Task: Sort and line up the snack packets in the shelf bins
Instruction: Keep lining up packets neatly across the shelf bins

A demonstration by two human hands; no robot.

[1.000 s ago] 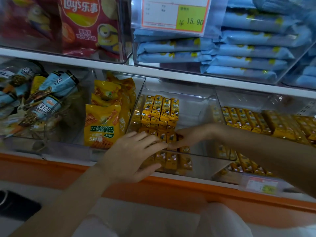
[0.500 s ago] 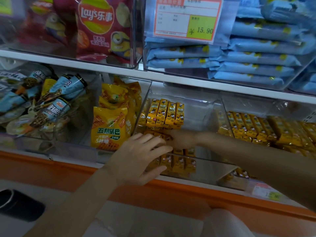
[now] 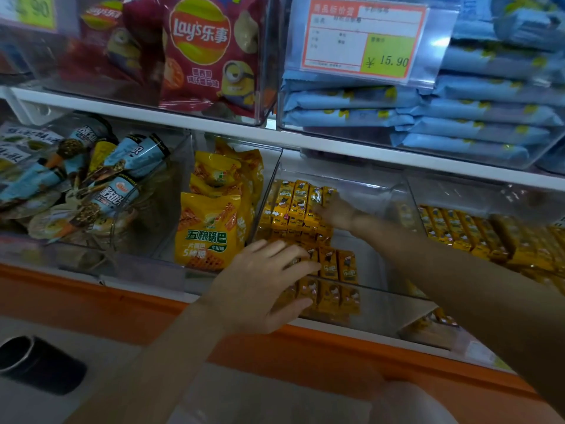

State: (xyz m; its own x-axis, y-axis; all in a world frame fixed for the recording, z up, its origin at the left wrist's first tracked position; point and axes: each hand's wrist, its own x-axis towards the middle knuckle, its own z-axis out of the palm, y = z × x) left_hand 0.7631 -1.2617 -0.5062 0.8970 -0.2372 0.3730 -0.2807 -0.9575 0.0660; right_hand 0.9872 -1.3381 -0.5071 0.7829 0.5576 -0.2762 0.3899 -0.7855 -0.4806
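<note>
Small yellow snack packets (image 3: 336, 264) stand in rows inside a clear plastic bin (image 3: 379, 304) on the lower shelf. My left hand (image 3: 260, 289) rests with straight, spread fingers against the front rows at the bin's front wall. My right hand (image 3: 333, 211) reaches deep into the bin and touches the rear row of yellow packets (image 3: 293, 200); it is blurred, and its fingertips lie against the packets. The bin's right half holds no packets.
Left of the bin stand yellow bags (image 3: 211, 231) and blue cone packs (image 3: 122, 166). To the right, another bin holds more yellow packets (image 3: 477, 234). Above are Lay's chips (image 3: 211, 53), blue packs (image 3: 458, 117) and a price tag (image 3: 363, 38). An orange ledge (image 3: 91, 301) runs below.
My right hand has moved from the middle rows back to the rear row of packets. My left hand stays on the front rows. The camera has moved closer.
</note>
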